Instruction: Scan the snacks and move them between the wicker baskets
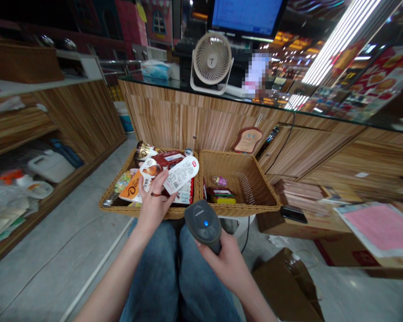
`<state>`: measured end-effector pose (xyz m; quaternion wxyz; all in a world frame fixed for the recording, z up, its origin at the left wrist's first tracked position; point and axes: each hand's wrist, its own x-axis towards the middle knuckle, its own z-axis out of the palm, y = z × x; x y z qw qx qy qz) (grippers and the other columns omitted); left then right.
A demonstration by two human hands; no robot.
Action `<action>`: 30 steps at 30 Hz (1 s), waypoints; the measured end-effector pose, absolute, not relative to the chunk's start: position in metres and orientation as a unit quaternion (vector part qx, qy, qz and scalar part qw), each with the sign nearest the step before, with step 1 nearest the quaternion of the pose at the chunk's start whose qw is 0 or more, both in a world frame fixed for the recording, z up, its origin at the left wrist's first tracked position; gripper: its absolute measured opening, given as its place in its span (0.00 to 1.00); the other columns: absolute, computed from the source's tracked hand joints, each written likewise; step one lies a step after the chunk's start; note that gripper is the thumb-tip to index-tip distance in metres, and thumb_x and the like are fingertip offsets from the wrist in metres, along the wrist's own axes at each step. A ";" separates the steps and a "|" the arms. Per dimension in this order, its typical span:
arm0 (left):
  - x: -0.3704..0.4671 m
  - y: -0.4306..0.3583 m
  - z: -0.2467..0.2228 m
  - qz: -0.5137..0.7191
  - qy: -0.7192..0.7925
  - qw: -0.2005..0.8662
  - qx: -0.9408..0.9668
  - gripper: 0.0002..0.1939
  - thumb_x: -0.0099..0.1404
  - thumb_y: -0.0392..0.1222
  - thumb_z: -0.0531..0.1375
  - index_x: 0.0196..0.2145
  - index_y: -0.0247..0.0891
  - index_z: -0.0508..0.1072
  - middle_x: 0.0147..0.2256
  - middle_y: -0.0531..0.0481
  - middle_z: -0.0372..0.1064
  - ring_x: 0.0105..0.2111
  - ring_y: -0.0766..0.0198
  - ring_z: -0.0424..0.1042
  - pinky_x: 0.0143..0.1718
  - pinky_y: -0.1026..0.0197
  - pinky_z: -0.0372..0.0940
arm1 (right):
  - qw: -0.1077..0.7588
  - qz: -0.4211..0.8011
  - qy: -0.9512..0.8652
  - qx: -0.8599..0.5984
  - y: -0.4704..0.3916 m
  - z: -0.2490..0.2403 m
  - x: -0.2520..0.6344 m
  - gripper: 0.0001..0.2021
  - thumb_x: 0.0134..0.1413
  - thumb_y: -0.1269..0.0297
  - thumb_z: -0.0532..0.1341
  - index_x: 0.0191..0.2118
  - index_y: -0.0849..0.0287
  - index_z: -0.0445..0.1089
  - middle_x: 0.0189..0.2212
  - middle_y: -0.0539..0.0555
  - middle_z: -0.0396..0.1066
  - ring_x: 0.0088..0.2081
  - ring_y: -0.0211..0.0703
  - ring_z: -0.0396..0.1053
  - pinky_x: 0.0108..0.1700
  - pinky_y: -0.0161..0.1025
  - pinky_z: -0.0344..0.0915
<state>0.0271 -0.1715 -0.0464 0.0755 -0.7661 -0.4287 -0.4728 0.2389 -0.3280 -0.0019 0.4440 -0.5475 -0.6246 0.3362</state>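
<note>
Two wicker baskets stand side by side in front of my knees. Packaged snacks fill the left basket. My left hand is over it, its fingers on a white package with printed text and a barcode. Under that hand lies an orange and white package. My right hand is wrapped round the handle of a dark barcode scanner with a blue light, near the baskets' front edge. In the right basket are a few small packages.
A wooden counter with a white fan and a monitor rises behind the baskets. Shelves stand at the left. On the right are cardboard boxes, a black phone and a brown paper bag. Cables trail nearby.
</note>
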 end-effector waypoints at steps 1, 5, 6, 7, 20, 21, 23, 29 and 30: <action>0.026 -0.172 -0.047 -0.480 -0.426 0.070 -0.764 0.40 0.69 0.40 0.69 0.72 0.48 0.54 0.64 0.36 0.72 0.64 0.49 0.73 0.76 0.32 0.37 | 0.442 0.341 -0.625 -0.547 -0.327 -0.002 0.238 0.04 0.61 0.65 0.64 0.40 0.58 0.76 0.34 0.53 0.81 0.37 0.50 0.79 0.42 0.40 0.72; 0.022 -0.176 -0.045 -0.499 -0.419 0.048 -0.757 0.40 0.68 0.42 0.71 0.70 0.47 0.56 0.63 0.37 0.72 0.65 0.49 0.72 0.77 0.33 0.40 | 0.428 0.352 -0.626 -0.549 -0.324 -0.001 0.235 0.05 0.61 0.65 0.64 0.41 0.57 0.75 0.35 0.53 0.81 0.38 0.50 0.78 0.43 0.40 0.71; 0.022 -0.176 -0.044 -0.498 -0.418 0.046 -0.758 0.40 0.67 0.42 0.71 0.70 0.48 0.56 0.63 0.37 0.72 0.65 0.49 0.71 0.77 0.33 0.40 | 0.425 0.354 -0.628 -0.548 -0.324 -0.001 0.234 0.05 0.61 0.65 0.63 0.41 0.57 0.75 0.35 0.53 0.80 0.38 0.50 0.78 0.43 0.40 0.71; 0.021 -0.177 -0.044 -0.499 -0.417 0.047 -0.759 0.41 0.67 0.42 0.71 0.70 0.48 0.55 0.63 0.37 0.72 0.65 0.49 0.72 0.77 0.33 0.41 | 0.423 0.356 -0.630 -0.546 -0.324 -0.001 0.234 0.05 0.61 0.66 0.63 0.42 0.57 0.75 0.35 0.53 0.80 0.38 0.50 0.78 0.43 0.40 0.70; 0.023 -0.176 -0.043 -0.507 -0.399 0.052 -0.762 0.41 0.66 0.44 0.72 0.70 0.46 0.58 0.62 0.37 0.73 0.63 0.48 0.74 0.76 0.33 0.43 | 0.445 0.344 -0.637 -0.528 -0.333 -0.003 0.242 0.08 0.60 0.66 0.63 0.45 0.58 0.76 0.32 0.51 0.79 0.34 0.48 0.77 0.40 0.38 0.71; 0.025 -0.177 -0.042 -0.504 -0.393 0.054 -0.767 0.40 0.67 0.44 0.72 0.69 0.45 0.58 0.62 0.37 0.74 0.63 0.48 0.74 0.76 0.33 0.42 | 0.446 0.340 -0.639 -0.527 -0.335 -0.003 0.244 0.08 0.60 0.67 0.63 0.45 0.58 0.76 0.32 0.51 0.79 0.34 0.47 0.77 0.40 0.38 0.71; 0.033 -0.178 -0.037 -0.497 -0.376 0.052 -0.780 0.39 0.67 0.43 0.71 0.69 0.44 0.59 0.62 0.36 0.73 0.64 0.48 0.73 0.75 0.33 0.41 | 0.449 0.331 -0.639 -0.529 -0.339 -0.004 0.247 0.07 0.60 0.67 0.63 0.43 0.57 0.76 0.31 0.51 0.79 0.33 0.47 0.77 0.39 0.37 0.71; 0.088 -0.173 -0.023 -0.432 -0.332 0.022 -0.838 0.46 0.68 0.37 0.70 0.74 0.46 0.50 0.67 0.36 0.69 0.68 0.48 0.68 0.76 0.34 0.38 | 0.452 0.305 -0.640 -0.541 -0.343 -0.007 0.253 0.02 0.60 0.66 0.64 0.38 0.56 0.74 0.29 0.51 0.77 0.32 0.47 0.77 0.38 0.38 0.71; 0.097 -0.172 -0.023 -0.414 -0.330 0.019 -0.848 0.48 0.68 0.37 0.69 0.76 0.46 0.47 0.68 0.36 0.67 0.70 0.47 0.65 0.76 0.34 0.36 | 0.451 0.303 -0.640 -0.543 -0.343 -0.007 0.254 0.02 0.60 0.66 0.64 0.37 0.56 0.73 0.29 0.51 0.78 0.32 0.47 0.77 0.38 0.37 0.71</action>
